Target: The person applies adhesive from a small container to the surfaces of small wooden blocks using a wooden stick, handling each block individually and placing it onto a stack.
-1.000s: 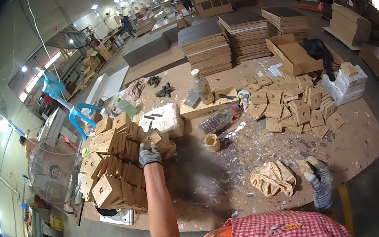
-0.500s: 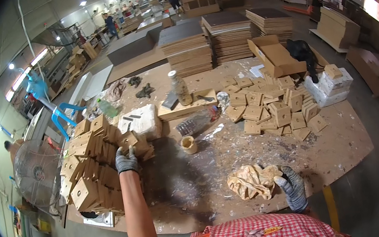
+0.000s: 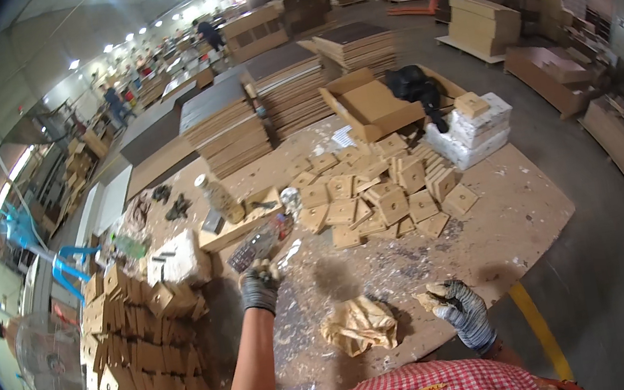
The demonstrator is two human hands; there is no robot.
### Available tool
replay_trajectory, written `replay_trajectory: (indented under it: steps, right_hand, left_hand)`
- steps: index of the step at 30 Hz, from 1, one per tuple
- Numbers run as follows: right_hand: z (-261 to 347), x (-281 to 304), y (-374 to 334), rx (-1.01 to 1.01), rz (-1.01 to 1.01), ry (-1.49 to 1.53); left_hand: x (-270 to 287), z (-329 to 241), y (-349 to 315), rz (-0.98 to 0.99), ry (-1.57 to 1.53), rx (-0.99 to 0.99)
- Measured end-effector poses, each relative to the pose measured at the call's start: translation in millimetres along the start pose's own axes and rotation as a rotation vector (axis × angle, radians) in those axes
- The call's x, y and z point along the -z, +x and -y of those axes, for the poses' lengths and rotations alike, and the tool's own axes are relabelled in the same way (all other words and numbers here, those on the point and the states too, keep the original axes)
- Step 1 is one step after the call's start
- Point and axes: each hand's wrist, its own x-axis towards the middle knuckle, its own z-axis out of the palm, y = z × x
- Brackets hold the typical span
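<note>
My left hand point(image 3: 259, 290), in a grey knit glove, reaches over the middle-left of the worktable. Its fingers are closed at a small tan cup point(image 3: 265, 267), mostly hidden by the glove, beside a clear plastic bottle point(image 3: 249, 251) lying on its side. My right hand point(image 3: 466, 316), also gloved, is near the front edge, its thumb and fingers closed on a small tan piece point(image 3: 429, 298) whose kind I cannot make out. Between the hands lies a crumpled cream rag point(image 3: 360, 325), touched by neither. Stacked square wooden blocks point(image 3: 136, 342) with holes stand left of my left arm.
A loose heap of similar square blocks point(image 3: 377, 197) covers the far right-centre. Behind it sits an open cardboard box point(image 3: 364, 110) with a black item point(image 3: 413, 87). White wrapped packs point(image 3: 472, 131) lie at right. A standing bottle point(image 3: 220, 199) and a fan point(image 3: 47, 364) are on the left.
My left hand has left the block stack and moved right to the cup. My right hand has come away from the rag with the tan piece. The whole view has turned right.
</note>
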Motion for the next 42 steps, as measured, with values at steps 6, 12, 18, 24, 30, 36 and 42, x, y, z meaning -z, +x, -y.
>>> replay_trajectory:
  steps: [6,12,18,24,30,36,42]
  right_hand:
    - [-5.5,50.4,-18.3,-0.134,-0.102,0.15]
    - [2.6,80.8,-26.7,-0.051,-0.262,0.026]
    - [-0.3,109.7,-31.9,-0.012,-0.141,0.073]
    - [-20.8,118.5,-26.1,0.006,-0.203,-0.021]
    - [-10.5,117.7,-20.5,0.036,-0.186,-0.253]
    - [-8.4,103.8,-8.9,-0.051,-0.19,0.016]
    - [-1.5,72.6,8.4,-0.096,-0.022,-0.008]
  left_hand:
    - [-99.7,104.2,12.8,0.251,0.746,-0.229]
    - [-155.4,190.1,38.9,0.573,1.459,-0.817]
    - [-193.5,236.4,23.0,0.661,1.891,-1.068]
    - [-205.4,248.4,-3.6,0.547,2.107,-0.866]
    - [-185.2,241.9,-54.4,0.655,1.807,-0.946]
    - [-127.1,197.8,-99.4,0.78,1.758,-0.786]
    - [-71.9,157.2,-132.3,0.409,0.639,0.252]
